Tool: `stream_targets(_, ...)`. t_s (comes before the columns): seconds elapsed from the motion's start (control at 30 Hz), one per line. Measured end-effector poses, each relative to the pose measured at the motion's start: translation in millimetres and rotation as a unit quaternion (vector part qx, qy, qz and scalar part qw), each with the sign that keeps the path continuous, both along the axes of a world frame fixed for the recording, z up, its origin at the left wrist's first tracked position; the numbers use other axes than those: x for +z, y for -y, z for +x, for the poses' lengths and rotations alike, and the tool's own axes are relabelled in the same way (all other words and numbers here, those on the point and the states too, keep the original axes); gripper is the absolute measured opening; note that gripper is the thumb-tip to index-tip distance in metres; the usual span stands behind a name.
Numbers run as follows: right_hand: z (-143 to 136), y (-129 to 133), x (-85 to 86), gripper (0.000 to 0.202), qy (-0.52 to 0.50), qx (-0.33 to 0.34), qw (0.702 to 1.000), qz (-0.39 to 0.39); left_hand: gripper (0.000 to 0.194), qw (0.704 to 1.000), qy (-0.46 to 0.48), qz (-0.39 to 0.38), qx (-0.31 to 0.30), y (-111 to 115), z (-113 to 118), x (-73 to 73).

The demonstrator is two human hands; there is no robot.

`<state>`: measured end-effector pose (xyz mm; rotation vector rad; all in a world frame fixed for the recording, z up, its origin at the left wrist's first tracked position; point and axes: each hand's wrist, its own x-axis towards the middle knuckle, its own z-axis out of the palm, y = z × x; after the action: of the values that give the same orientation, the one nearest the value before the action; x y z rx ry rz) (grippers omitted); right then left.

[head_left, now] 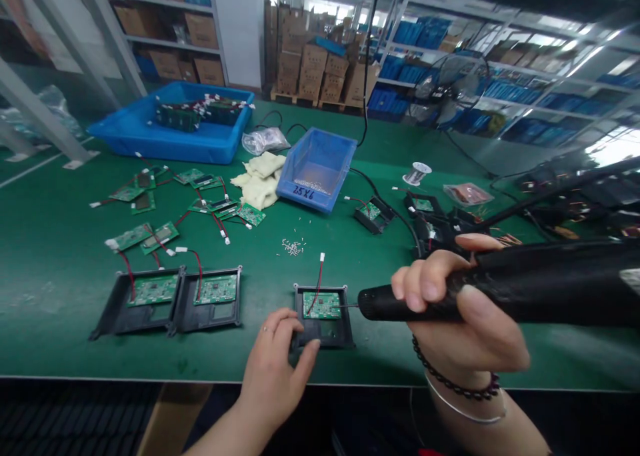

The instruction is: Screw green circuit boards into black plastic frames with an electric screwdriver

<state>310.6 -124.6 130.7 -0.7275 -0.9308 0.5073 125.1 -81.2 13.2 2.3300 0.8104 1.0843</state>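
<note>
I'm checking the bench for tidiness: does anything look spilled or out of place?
Possibly: small silvery metal screws lie scattered on the green tabletop, while similar pieces sit in the blue plastic bin marked 25X6; perhaps set out deliberately.

Centre: passable lane between middle black housing (200, 317) and left hand (274, 356); loose screws (293, 247) near upper end. Right of centre: electric screwdriver (540, 281) bars entry.

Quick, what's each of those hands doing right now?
Left hand: half-open, thumb and fingers spread at the near-left corner of a black case.
Right hand: closed, holding a black screwdriver.
</note>
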Motion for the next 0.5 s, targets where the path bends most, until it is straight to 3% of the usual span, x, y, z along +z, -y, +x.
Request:
stream_targets(0.1,-8.3,2.1,-2.9,0.031,-0.002,0.001,1.0,0.004,0.016,0.989,-0.041,-0.069,-0.128,8.8,10.5,3.3)
stream_targets(0.17,-9.8,0.9,-9.6,0.03,0.017,0.001,1.0,-0.003,0.025,0.968,-0.053,-0.065,-0.235,14.7,19.8,5.2)
stream_targets(0.23,-4.5,-0.2,-18.5,0.03,0.044,-0.011,0.999,-0.026,0.023,0.96,-0.045,-0.028,-0.274,16.9,23.6,5.9)
stream_targets(0.3,9.1,-0.7,-28.1,0.03,0.071,-0.046,0.994,-0.063,0.015,0.971,-0.038,0.017,-0.234,12.3,17.5,6.1)
stream_targets(0.4,39.7,-3.6,-39.2,0.035,0.099,-0.153,0.978,-0.1,0.017,0.992,-0.042,0.084,-0.086,-6.5,-11.9,8.2)
stream_targets(0.5,66.9,-10.5,-38.8,0.034,0.075,-0.23,0.967,-0.08,0.02,0.983,-0.071,0.159,0.052,-30.4,-52.7,9.5)
